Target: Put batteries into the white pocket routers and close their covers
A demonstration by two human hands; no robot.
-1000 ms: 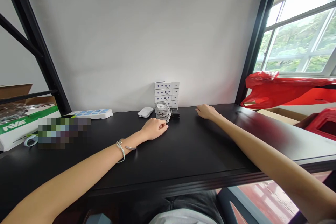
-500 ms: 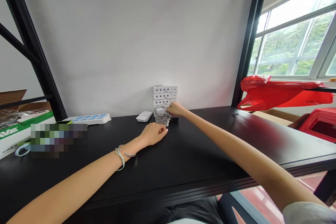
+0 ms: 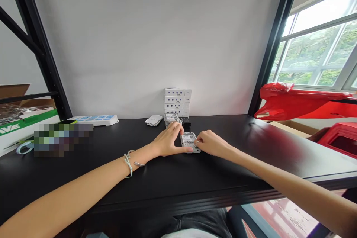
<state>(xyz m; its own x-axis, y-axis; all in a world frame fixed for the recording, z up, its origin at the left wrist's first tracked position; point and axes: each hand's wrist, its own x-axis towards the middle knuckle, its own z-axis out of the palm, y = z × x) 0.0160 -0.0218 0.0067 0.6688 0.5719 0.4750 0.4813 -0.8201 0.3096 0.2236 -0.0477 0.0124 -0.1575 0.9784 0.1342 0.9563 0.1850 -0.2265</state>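
Note:
On the black desk lies a white rectangular device casing point(image 3: 187, 139), its open back facing up and a printed label inside. My right hand point(image 3: 210, 143) has its fingers curled against the casing's right edge. At the casing's left is my left hand point(image 3: 167, 140), thumb and fingers spread apart; the thumb tip is at the near edge and the fingers are by the far left corner. Behind my left hand a stack of similar casings point(image 3: 171, 116) stands, partly hidden. Small black blocks point(image 3: 185, 121), perhaps batteries, sit right of that stack.
White boxes point(image 3: 174, 99) are stacked against the wall. Thin white covers point(image 3: 153, 119) lie to their left. A power strip point(image 3: 96, 120), a tape roll point(image 3: 25, 148) and a green-and-white carton point(image 3: 30, 121) are on the left. A red plastic bag point(image 3: 290, 98) hangs at the right.
My right hand has come from the stack towards me with one casing, now flat on the desk. My left hand has opened from a loose curl beside it. The view has shifted slightly.

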